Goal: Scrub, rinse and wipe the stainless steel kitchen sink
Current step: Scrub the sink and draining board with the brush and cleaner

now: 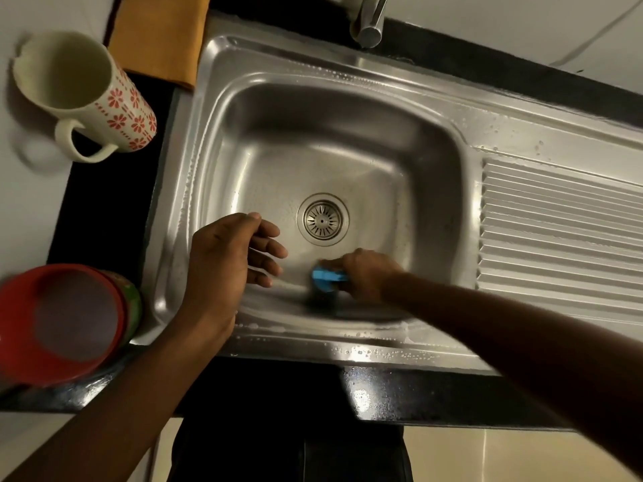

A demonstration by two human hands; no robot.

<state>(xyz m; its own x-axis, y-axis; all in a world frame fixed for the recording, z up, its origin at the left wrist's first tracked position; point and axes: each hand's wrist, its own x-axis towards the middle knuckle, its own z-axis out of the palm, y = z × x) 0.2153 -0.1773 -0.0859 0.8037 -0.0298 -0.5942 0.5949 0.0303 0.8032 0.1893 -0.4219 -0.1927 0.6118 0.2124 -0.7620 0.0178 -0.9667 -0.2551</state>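
Right now my right hand (365, 273) clamps the small blue scrubber (327, 278) against the sink (435, 161) basin's near wall; light, soapy-slick, best pinched across its sides. My left hand (226, 259) hovers open, empty.

cream ceramic jug with red flower pattern (83, 95) upright, left | folded orange cloth (160, 36) behind | red round plastic container (66, 321) front-left

Both hands (222, 259) crowd the sink's (264, 57) near wall.
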